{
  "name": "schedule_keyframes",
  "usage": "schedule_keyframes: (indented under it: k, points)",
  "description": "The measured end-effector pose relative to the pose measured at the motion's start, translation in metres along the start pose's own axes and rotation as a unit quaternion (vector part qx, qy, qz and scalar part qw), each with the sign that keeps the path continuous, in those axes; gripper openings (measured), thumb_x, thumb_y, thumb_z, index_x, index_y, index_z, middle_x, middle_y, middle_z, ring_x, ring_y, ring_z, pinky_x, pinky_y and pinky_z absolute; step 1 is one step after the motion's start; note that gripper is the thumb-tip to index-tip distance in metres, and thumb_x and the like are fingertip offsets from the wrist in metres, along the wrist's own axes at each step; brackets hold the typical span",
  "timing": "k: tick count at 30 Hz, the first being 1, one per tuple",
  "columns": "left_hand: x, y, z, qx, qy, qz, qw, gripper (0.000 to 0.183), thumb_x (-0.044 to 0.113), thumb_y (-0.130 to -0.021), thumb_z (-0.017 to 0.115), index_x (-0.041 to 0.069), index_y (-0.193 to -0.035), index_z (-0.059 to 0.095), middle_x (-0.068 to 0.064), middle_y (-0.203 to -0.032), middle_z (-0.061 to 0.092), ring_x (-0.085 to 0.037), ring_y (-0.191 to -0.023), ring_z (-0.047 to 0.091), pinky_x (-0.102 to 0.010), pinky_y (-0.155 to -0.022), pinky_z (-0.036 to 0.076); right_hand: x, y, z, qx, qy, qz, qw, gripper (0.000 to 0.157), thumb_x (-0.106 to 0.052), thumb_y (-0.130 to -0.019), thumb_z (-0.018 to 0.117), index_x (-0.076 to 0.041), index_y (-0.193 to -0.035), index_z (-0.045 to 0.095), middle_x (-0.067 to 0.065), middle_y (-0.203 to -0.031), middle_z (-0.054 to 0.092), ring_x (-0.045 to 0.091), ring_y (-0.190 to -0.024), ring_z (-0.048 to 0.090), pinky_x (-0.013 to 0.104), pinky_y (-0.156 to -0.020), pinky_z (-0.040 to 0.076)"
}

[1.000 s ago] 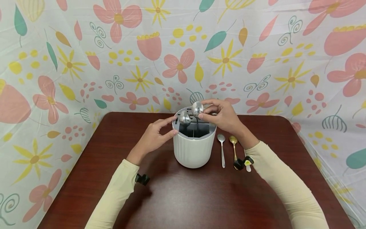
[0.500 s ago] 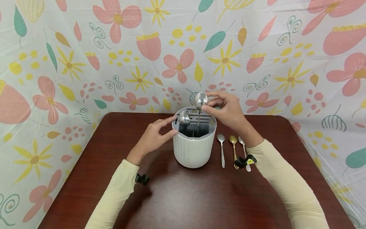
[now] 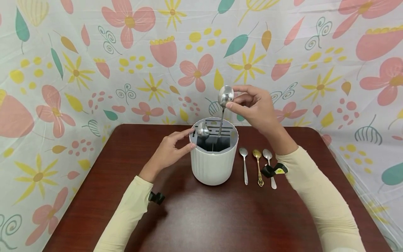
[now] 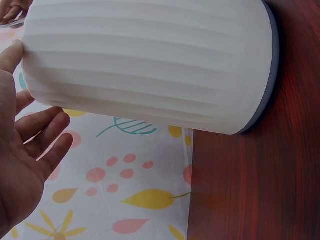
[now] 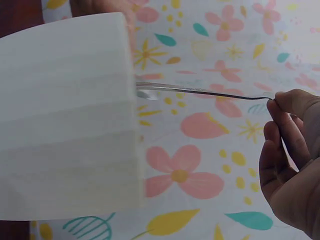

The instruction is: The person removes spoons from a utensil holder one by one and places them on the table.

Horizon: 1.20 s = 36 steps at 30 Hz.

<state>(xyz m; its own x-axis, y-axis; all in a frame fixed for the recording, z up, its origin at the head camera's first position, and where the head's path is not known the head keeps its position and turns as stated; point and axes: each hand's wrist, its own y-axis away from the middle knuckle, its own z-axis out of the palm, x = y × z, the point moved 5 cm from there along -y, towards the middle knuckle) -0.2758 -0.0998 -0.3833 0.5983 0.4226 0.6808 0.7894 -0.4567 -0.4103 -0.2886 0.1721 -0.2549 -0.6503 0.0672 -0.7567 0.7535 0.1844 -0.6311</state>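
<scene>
My right hand pinches a silver spoon by its bowl, above a white ribbed utensil holder with a grey slotted top. The spoon's handle points down, its lower end inside the holder's opening. In the right wrist view the thin spoon handle runs from the holder to the fingertips. A second silver spoon stands in the holder, bowl up, its handle hidden inside. My left hand touches the holder's left rim with thumb and fingers spread; in the left wrist view the fingers lie against its wall.
On the dark red table, right of the holder, lie a silver spoon, a gold spoon with an ornate handle end, and another silver spoon partly covered by the right wrist camera. A flowered cloth hangs behind.
My right hand has risen and moved slightly right, drawing the pinched spoon up so more of its handle shows above the holder. The left hand has stayed at the rim.
</scene>
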Motion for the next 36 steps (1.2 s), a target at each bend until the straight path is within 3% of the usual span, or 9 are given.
schedule_keyframes:
  k: [10,19,26,32,36]
  points:
    - [0.000,0.000,0.000,0.001,0.000,0.000,1.0000,0.054,0.039,-0.098,0.070,0.028,-0.149,0.055,0.009,-0.146,0.057,-0.015,-0.133,0.052,-0.049,-0.106,0.047,-0.026,-0.015,-0.008,0.016,-0.024,-0.037,0.999,0.040,0.015,-0.080,0.076,0.000,-0.117,0.075,0.001,-0.072,0.075,0.007,-0.058,0.064,0.019,-0.050,0.040]
    - [0.000,0.000,0.000,0.003,-0.002,0.002,1.0000,0.054,0.039,-0.098,0.070,0.028,-0.149,0.055,0.009,-0.146,0.058,-0.017,-0.132,0.054,-0.048,-0.105,0.048,-0.040,-0.020,-0.022,0.044,-0.055,-0.026,0.997,0.039,0.013,-0.081,0.076,-0.001,-0.116,0.076,0.003,-0.073,0.075,0.010,-0.061,0.067,0.019,-0.057,0.049]
    - [0.002,0.000,-0.001,0.001,-0.001,-0.004,1.0000,0.055,0.038,-0.097,0.071,0.028,-0.149,0.055,0.008,-0.146,0.058,-0.017,-0.131,0.054,-0.047,-0.105,0.047,-0.041,-0.018,-0.039,0.065,-0.053,-0.020,0.996,0.041,0.014,-0.079,0.077,-0.001,-0.117,0.076,0.004,-0.072,0.075,0.010,-0.060,0.068,0.019,-0.058,0.051]
    - [0.001,0.000,-0.001,0.000,-0.002,-0.007,1.0000,0.055,0.038,-0.098,0.071,0.028,-0.149,0.055,0.009,-0.146,0.058,-0.019,-0.132,0.054,-0.048,-0.105,0.047,-0.037,-0.014,-0.058,0.074,-0.095,-0.004,0.993,0.042,0.015,-0.079,0.077,0.002,-0.118,0.074,0.006,-0.073,0.075,0.011,-0.060,0.065,0.018,-0.058,0.048]
    - [0.000,0.000,-0.001,0.002,-0.001,-0.004,1.0000,0.054,0.038,-0.098,0.070,0.029,-0.149,0.055,0.009,-0.146,0.057,-0.017,-0.132,0.053,-0.049,-0.105,0.047,-0.036,-0.010,-0.073,0.087,-0.088,0.000,0.992,0.042,0.016,-0.078,0.078,0.004,-0.119,0.073,0.006,-0.074,0.076,0.012,-0.066,0.069,0.018,-0.062,0.052]
